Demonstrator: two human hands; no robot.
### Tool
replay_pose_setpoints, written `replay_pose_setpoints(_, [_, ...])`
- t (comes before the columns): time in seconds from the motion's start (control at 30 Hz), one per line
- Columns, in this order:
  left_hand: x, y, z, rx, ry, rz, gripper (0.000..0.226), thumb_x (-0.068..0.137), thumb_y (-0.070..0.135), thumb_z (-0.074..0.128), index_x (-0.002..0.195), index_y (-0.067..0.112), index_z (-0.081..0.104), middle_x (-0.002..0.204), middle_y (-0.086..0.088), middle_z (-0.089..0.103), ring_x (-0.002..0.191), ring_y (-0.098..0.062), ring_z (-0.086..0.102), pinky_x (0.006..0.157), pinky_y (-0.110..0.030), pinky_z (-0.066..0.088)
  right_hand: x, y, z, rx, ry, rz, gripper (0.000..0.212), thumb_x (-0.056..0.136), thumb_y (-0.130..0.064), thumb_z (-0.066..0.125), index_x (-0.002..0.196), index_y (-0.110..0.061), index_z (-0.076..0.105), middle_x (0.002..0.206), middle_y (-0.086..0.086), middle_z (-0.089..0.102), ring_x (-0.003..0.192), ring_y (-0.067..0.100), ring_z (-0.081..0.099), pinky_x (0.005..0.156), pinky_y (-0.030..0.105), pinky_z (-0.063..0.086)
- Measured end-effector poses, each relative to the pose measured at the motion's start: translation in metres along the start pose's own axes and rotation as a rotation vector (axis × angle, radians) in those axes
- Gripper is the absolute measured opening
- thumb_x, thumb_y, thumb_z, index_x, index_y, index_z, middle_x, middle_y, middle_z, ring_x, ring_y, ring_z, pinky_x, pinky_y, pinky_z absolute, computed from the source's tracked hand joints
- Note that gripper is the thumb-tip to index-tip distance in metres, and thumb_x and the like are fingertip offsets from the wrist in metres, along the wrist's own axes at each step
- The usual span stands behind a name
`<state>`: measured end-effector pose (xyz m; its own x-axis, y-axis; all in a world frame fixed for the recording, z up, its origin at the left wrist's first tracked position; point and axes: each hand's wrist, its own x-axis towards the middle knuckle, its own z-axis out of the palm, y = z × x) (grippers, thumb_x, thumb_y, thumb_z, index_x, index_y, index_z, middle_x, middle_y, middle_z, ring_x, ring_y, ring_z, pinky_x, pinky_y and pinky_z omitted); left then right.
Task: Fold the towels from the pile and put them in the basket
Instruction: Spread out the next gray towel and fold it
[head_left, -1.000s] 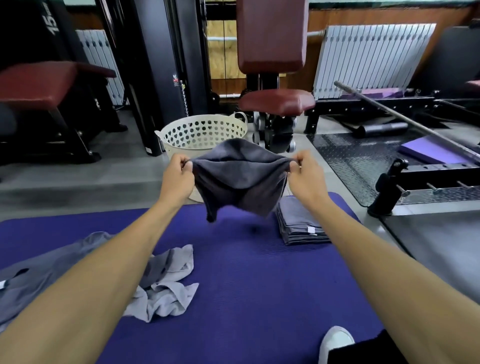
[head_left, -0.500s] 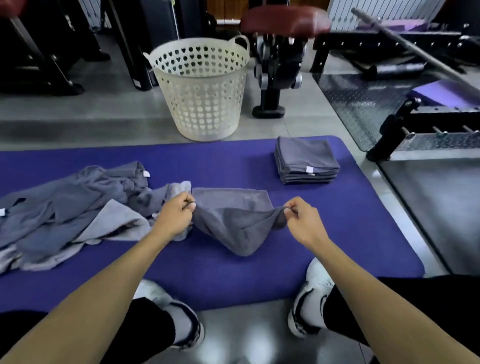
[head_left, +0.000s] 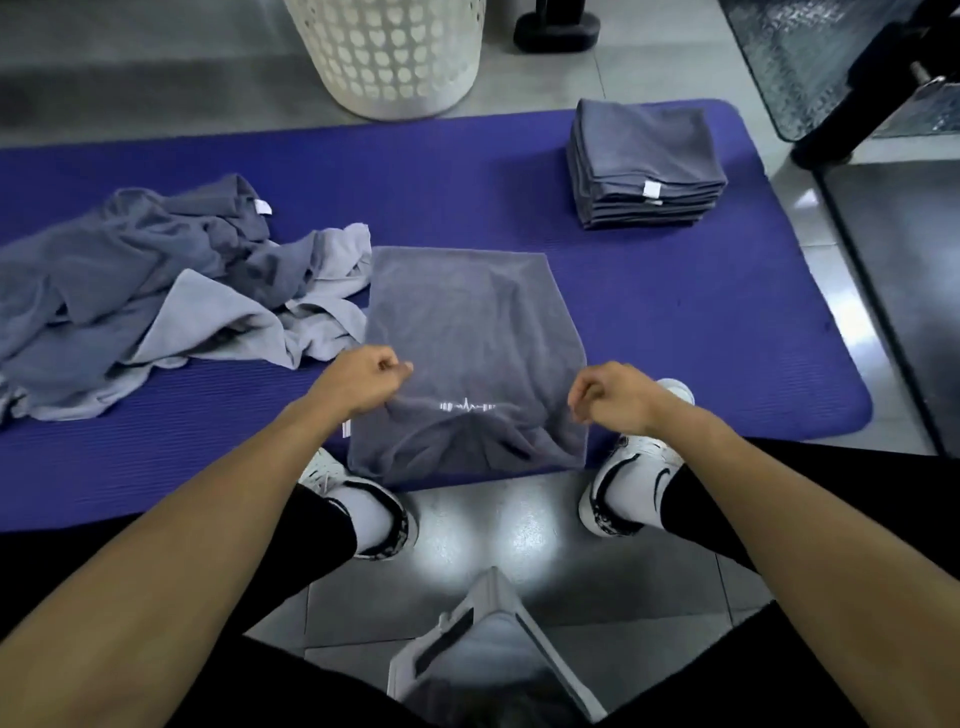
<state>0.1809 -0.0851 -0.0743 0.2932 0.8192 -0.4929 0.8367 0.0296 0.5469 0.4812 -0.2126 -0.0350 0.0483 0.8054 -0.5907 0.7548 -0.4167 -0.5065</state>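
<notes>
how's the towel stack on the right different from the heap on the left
The stack is neatly folded, its towels squared and layered; the pile is crumpled and unfolded. The stack stands compact and tall; the pile sprawls low and wide. The stack looks uniformly dark grey; the pile mixes dark and lighter grey. Both lie on the blue mat, and neither is in the basket.

L hand (head_left: 363, 382) + R hand (head_left: 615, 397) pinch towel (head_left: 467, 332) | flat on mat (head_left: 675, 312) | basket (head_left: 395, 57) behind

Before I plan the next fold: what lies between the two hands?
In the head view, only the spread grey towel lies between the left hand and the right hand, its white logo stripe midway.
</notes>
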Motion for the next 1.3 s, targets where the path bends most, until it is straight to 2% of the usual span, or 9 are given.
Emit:
replay_pose_setpoints(0.13, [0.032, 0.025, 0.019, 0.042, 0.052, 0.100, 0.021, 0.093, 0.027, 0.060, 0.079, 0.013, 0.065, 0.079, -0.006, 0.071, 0.081, -0.027, 0.065, 0.075, -0.037, 0.050, 0.033, 0.007, -0.030, 0.088, 0.127, 0.054, 0.017, 0.085, -0.006, 0.056, 0.079, -0.018, 0.065, 0.085, 0.001, 0.071, 0.090, 0.020, 0.067, 0.080, 0.028, 0.052])
replay_pose_setpoints(0.27, [0.081, 0.066, 0.052, 0.072, -0.032, 0.208, 0.013, 0.093, 0.020, 0.060, 0.086, 0.012, 0.066, 0.084, -0.006, 0.069, 0.081, -0.023, 0.062, 0.070, -0.030, 0.043, 0.077, 0.022, -0.077, -0.143, 0.020, 0.080, 0.017, 0.090, -0.012, 0.052, 0.082, -0.022, 0.062, 0.093, -0.001, 0.067, 0.093, 0.022, 0.062, 0.077, 0.031, 0.052])
replay_pose_setpoints(0.4, [0.142, 0.102, 0.082, 0.120, -0.097, 0.318, 0.007, 0.092, 0.017, 0.060, 0.094, 0.016, 0.066, 0.090, -0.004, 0.068, 0.086, -0.022, 0.063, 0.082, -0.041, 0.052, 0.119, 0.035, -0.105, -0.253, -0.024, 0.078, 0.014, 0.091, -0.013, 0.051, 0.086, -0.023, 0.061, 0.097, 0.001, 0.063, 0.089, 0.022, 0.061, 0.070, 0.030, 0.049])
replay_pose_setpoints(0.7, [0.269, 0.154, 0.121, 0.671, -0.148, 0.643, 0.054, 0.097, 0.010, 0.051, 0.143, 0.038, 0.046, 0.156, -0.001, 0.030, 0.132, -0.024, 0.041, 0.106, -0.041, 0.038, 0.177, 0.089, -0.084, -0.057, -0.100, 0.009, 0.018, 0.092, -0.012, 0.052, 0.082, -0.024, 0.061, 0.083, -0.008, 0.064, 0.084, 0.017, 0.063, 0.075, 0.032, 0.054])
replay_pose_setpoints(0.77, [0.282, 0.158, 0.120, 0.757, -0.209, 0.724, 0.038, 0.099, 0.020, 0.051, 0.134, 0.034, 0.056, 0.152, -0.002, 0.034, 0.125, -0.025, 0.045, 0.101, -0.039, 0.041, 0.189, 0.093, -0.081, 0.031, -0.046, 0.020, 0.014, 0.091, -0.011, 0.053, 0.089, -0.017, 0.065, 0.084, -0.006, 0.066, 0.085, 0.018, 0.065, 0.075, 0.032, 0.055])
replay_pose_setpoints(0.87, [0.295, 0.149, 0.109, 0.756, -0.213, 0.910, 0.016, 0.096, 0.023, 0.053, 0.104, 0.019, 0.066, 0.116, -0.002, 0.056, 0.101, -0.025, 0.056, 0.082, -0.039, 0.049, 0.201, 0.098, -0.075, 0.145, 0.048, 0.037, 0.014, 0.091, -0.008, 0.052, 0.093, -0.011, 0.066, 0.087, 0.002, 0.070, 0.084, 0.023, 0.067, 0.076, 0.043, 0.058])
replay_pose_setpoints(1.0, [0.294, 0.120, 0.085, 0.664, -0.167, 1.103, 0.026, 0.087, 0.023, 0.042, 0.089, 0.011, 0.066, 0.092, -0.005, 0.065, 0.078, -0.027, 0.063, 0.066, -0.037, 0.054, 0.212, 0.102, -0.059, 0.174, 0.083, -0.014, 0.015, 0.093, -0.007, 0.052, 0.092, -0.012, 0.066, 0.082, 0.000, 0.070, 0.076, 0.021, 0.067, 0.071, 0.041, 0.058])
replay_pose_setpoints(1.17, [0.281, 0.066, 0.075, 0.616, -0.163, 1.062, 0.024, 0.087, 0.014, 0.042, 0.101, 0.014, 0.062, 0.118, -0.007, 0.062, 0.097, -0.031, 0.063, 0.077, -0.044, 0.055, 0.229, 0.101, -0.032, 0.364, 0.380, -0.020, 0.013, 0.092, -0.011, 0.058, 0.087, -0.019, 0.066, 0.078, -0.006, 0.071, 0.070, 0.009, 0.066, 0.064, 0.023, 0.053])
replay_pose_setpoints(1.3, [0.279, 0.046, 0.088, 0.484, -0.126, 0.936, 0.019, 0.095, 0.017, 0.040, 0.103, 0.014, 0.057, 0.130, -0.005, 0.055, 0.109, -0.028, 0.059, 0.084, -0.046, 0.054, 0.240, 0.088, -0.011, 0.459, 0.415, -0.058, 0.010, 0.091, -0.012, 0.063, 0.088, -0.020, 0.068, 0.075, -0.009, 0.069, 0.072, 0.004, 0.064, 0.063, 0.015, 0.051])
